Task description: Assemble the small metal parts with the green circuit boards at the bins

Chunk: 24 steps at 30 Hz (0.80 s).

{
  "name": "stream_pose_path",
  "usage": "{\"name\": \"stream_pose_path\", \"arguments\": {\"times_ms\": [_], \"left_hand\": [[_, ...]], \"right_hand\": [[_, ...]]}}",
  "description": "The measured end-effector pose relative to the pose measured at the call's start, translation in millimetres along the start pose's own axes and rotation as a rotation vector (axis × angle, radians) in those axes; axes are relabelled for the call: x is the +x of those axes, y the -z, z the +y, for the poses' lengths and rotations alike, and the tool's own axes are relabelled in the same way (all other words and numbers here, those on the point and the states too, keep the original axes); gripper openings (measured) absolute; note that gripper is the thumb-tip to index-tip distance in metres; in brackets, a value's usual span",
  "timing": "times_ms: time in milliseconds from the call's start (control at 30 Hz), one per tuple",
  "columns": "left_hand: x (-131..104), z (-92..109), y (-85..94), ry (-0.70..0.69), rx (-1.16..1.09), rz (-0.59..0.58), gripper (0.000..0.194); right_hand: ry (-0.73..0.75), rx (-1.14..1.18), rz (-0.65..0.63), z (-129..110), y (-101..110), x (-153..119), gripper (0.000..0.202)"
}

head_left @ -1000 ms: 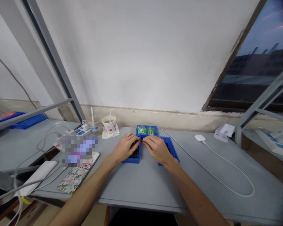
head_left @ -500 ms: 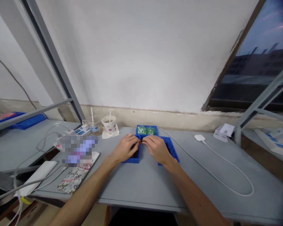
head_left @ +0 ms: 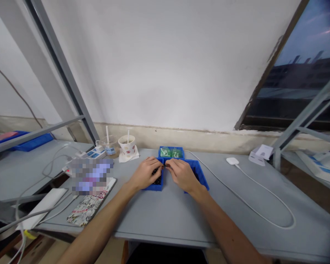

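My left hand [head_left: 146, 173] is closed in a pinch above the left blue bin [head_left: 154, 187], which holds small black pieces [head_left: 157, 179]. Facing it, my right hand [head_left: 182, 175] pinches too, beside the right blue bin [head_left: 201, 172], whose contents are mostly covered by the hand. The fingertips of both hands meet at a tiny dark part [head_left: 165, 165]; it is too small to name. Behind them stands a third blue bin [head_left: 160, 155] with green items in clear plastic bags [head_left: 170, 151].
A paper cup [head_left: 127, 147] with a straw stands on a napkin near a clear plastic cup [head_left: 110, 149]. Power strips and cables lie left, by a patterned flat item [head_left: 89, 207]. A white cable [head_left: 253, 205] with a charger head [head_left: 232, 161] curves across the right side.
Almost nothing differs. Both hands stay in the same place, with only slight finger movement around the tiny dark part.
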State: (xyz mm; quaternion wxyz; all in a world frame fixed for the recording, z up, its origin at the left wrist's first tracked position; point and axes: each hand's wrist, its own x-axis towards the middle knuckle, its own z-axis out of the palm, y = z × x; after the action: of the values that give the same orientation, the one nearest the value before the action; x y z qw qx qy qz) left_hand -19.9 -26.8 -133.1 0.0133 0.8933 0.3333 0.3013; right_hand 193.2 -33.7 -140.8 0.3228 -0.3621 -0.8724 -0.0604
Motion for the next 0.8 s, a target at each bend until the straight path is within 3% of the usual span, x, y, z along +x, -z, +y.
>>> {"name": "stream_pose_path", "arguments": {"times_ms": [800], "left_hand": [[-1.2, -0.7, -2.2, 0.006, -0.007, -0.005, 0.023]], "right_hand": [[0.010, 0.022, -0.005, -2.2, 0.9, 1.8, 0.018]]}}
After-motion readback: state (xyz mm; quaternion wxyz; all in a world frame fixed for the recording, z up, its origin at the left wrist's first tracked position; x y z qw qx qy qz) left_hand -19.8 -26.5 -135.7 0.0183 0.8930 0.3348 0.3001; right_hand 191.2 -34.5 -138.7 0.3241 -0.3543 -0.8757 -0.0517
